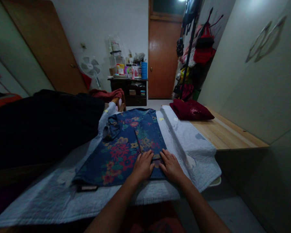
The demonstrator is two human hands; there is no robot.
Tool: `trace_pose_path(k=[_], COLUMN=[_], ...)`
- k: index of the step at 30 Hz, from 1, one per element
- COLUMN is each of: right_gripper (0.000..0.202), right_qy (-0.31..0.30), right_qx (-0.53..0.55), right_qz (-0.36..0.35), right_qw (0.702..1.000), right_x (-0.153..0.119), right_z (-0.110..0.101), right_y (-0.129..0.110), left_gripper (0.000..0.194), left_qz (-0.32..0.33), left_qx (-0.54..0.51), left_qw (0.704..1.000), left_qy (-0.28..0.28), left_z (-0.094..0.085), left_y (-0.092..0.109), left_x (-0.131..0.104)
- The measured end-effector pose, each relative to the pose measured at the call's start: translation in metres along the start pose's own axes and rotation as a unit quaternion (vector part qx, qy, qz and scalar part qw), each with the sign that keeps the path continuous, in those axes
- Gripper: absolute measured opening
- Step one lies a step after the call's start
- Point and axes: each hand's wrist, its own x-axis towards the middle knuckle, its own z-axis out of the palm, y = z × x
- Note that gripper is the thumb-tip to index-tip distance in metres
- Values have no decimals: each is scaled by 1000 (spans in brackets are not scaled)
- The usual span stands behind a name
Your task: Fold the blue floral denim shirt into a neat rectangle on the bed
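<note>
A dark blue shirt (121, 152) with red and orange flowers lies spread on a pale quilted cover (184, 136). Its right side is folded inward, with that sleeve lying down over the body, while the left sleeve (113, 127) sticks out bunched. My left hand (144, 165) lies flat on the shirt near the lower end of the folded sleeve. On the other side of the sleeve's cuff, my right hand (170, 164) rests with fingers stretched along the shirt's right edge. A small dark flat object (87, 188) peeks out under the hem at the left.
Dark clothing (46, 126) is heaped at the left. A folded maroon garment (191, 109) lies on a wooden board (223, 132) at the right, beside a pale cabinet (254, 81). Farther back stand a fan (89, 66), a dark shelf (128, 92) and a black pole (189, 61).
</note>
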Motion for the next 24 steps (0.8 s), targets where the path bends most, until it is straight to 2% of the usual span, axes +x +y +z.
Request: trace_pose_path(k=[3, 7, 11, 15, 24], right_gripper=[54, 43, 43, 45, 46], right_qy=[10, 37, 75, 69, 61], right_qx=[-6, 10, 27, 17, 45], right_qz=[7, -24, -44, -39, -32], right_qw=[1000, 999, 996, 997, 997], right_x=[3, 15, 20, 17, 14], right_z=[-2, -1, 10, 16, 10], right_y=[-3, -13, -21, -23, -15], left_gripper=[59, 58, 57, 55, 62], left_qz=[-6, -14, -32, -47, -57], left_qx=[-6, 9, 23, 39, 32], left_qw=[999, 1000, 999, 997, 998], left_qy=[-39, -2, 29, 44, -4], left_z=[-1, 4, 11, 14, 8], left_y=[1, 2, 2, 1, -1], left_x=[-7, -11, -14, -16, -16])
